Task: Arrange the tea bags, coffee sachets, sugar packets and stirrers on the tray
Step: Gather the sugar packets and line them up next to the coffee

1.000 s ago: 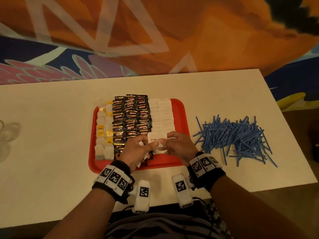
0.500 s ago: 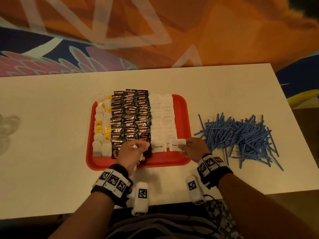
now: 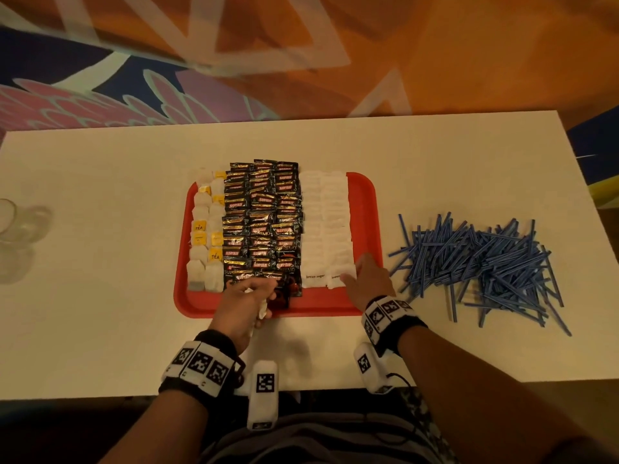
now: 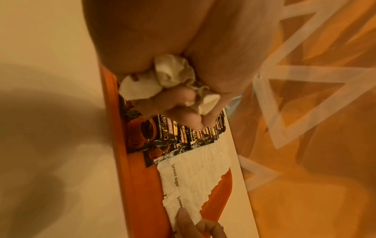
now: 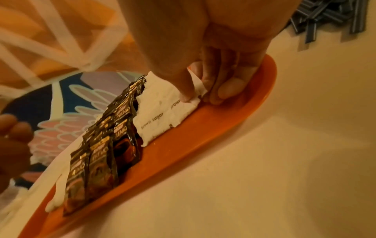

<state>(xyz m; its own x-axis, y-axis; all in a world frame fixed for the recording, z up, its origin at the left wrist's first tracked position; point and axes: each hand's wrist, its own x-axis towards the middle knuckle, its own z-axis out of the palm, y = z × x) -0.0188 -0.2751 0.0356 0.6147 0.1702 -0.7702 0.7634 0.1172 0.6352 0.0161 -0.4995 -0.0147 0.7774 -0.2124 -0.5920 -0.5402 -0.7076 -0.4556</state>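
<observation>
Red plastic tray (image 3: 366,209) on the white worktop (image 3: 100,296) holds tea bags, black coffee sachets (image 3: 261,222), white paper sugar packets (image 3: 323,229). Our right hand (image 3: 366,283) presses straight fingers on the nearest packet (image 5: 183,104) — our left hand (image 3: 244,299) clutches crumpled white packets (image 4: 173,72). Blue stirrers (image 3: 479,262) lie heaped beside the tray.

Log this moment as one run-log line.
left hand: grips spare sugar packets | right hand: presses sugar packet onto tray | stirrers: on table
</observation>
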